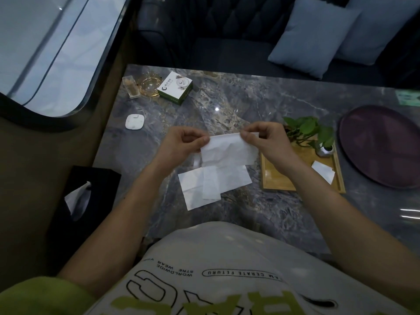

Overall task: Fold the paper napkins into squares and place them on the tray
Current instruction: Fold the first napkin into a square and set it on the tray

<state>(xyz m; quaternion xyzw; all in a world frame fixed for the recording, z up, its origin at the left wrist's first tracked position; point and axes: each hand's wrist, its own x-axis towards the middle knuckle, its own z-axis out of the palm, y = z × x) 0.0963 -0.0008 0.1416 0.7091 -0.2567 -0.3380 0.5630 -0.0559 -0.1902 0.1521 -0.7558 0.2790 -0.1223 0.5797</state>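
A white paper napkin hangs above the marble table, pinched at its top corners. My left hand grips the left corner and my right hand grips the right corner. Below it, a few more white napkins lie overlapping flat on the table. To the right is a wooden tray with one folded napkin square lying on it.
A small potted plant stands on the tray's far end. A dark oval tray lies at the right. A green-and-white box, glass ashtray, toothpick holder and white coaster sit far left. A black tissue box stands beside the table.
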